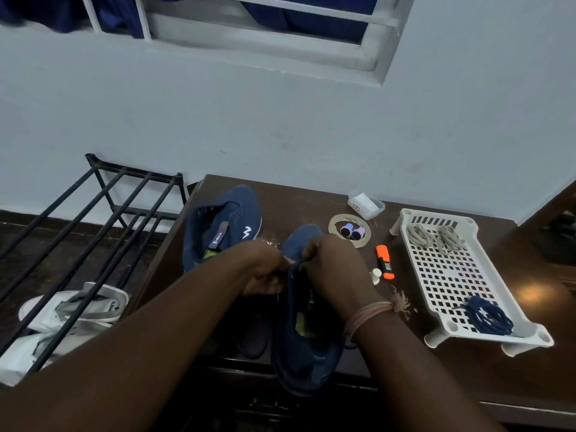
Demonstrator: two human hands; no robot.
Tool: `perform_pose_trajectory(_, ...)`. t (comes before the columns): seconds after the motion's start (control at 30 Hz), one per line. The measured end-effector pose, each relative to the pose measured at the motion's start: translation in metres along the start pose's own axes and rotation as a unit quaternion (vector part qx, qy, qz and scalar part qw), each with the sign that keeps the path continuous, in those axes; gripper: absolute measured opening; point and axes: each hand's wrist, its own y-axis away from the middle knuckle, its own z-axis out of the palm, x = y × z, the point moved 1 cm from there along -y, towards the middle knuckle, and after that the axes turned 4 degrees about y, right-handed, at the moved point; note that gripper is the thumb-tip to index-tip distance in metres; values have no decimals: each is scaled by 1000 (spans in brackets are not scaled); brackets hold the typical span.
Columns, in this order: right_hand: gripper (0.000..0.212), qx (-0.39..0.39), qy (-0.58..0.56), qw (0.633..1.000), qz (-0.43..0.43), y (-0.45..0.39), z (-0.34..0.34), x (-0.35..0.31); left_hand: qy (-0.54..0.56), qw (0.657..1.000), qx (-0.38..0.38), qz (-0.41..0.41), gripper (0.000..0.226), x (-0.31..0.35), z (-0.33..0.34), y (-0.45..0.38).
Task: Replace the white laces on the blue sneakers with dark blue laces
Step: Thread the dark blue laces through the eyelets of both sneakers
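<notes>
A blue sneaker (pixel 307 344) lies near the table's front edge, heel toward me. My left hand (pixel 266 271) and my right hand (pixel 335 269) are both closed over its lace area, pinching a dark blue lace (pixel 293 272); my fingers hide most of it. The second blue sneaker (pixel 218 226), with no lace, stands behind at the left. Two bundles of white laces (pixel 436 236) lie at the far end of a white perforated tray (pixel 452 275). Another coiled dark blue lace (pixel 487 316) rests at the tray's near end.
On the dark brown table (pixel 296 201) sit a tape ring with two small spools (pixel 350 230), a clear plastic box (pixel 366 204), an orange highlighter (pixel 385 261) and a small white cap (pixel 376 274). A black shoe rack (pixel 93 219) stands at the left over white sneakers (pixel 62 316).
</notes>
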Motion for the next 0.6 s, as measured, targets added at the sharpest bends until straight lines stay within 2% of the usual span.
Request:
perform_pose_trajectory(0.1,17,12,-41,999,-6,4,-7,-2,-85,994,63,38,16,1,10,0)
perform_pose_trajectory(0.13,18,25,-43,999,-12,7,-9,-4,-72,993,74,53,16,3,11,1)
perform_pose_trajectory(0.23,27,14,8,1000,4,16,-15,-3,77,988,73,114,21,18,9,13)
perform_pose_trajectory(0.33,34,-41,-11,996,81,27,-23,6,256,947,54,186,22,33,-7,42)
perform_pose_trajectory(0.4,23,-47,-13,995,88,36,-27,8,277,936,70,205,27,35,-22,58)
perform_pose_trajectory(0.43,18,-48,3,996,80,39,-28,8,238,947,91,198,26,32,-27,63)
perform_pose_trajectory(0.47,18,-47,16,996,73,42,-29,7,146,964,122,185,22,27,-30,66)
perform_pose_trajectory(0.5,20,-49,27,996,75,45,-29,5,-6,977,144,157,20,20,-34,67)
perform_pose_trajectory(0.53,20,-47,38,995,81,47,-29,5,-189,963,150,122,29,12,-37,68)
perform_pose_trajectory(0.57,20,-47,55,993,90,49,-29,3,-343,926,131,93,41,4,-38,67)
perform_pose_trajectory(0.6,20,-47,76,991,96,50,-28,0,-421,898,101,83,46,-3,-37,65)
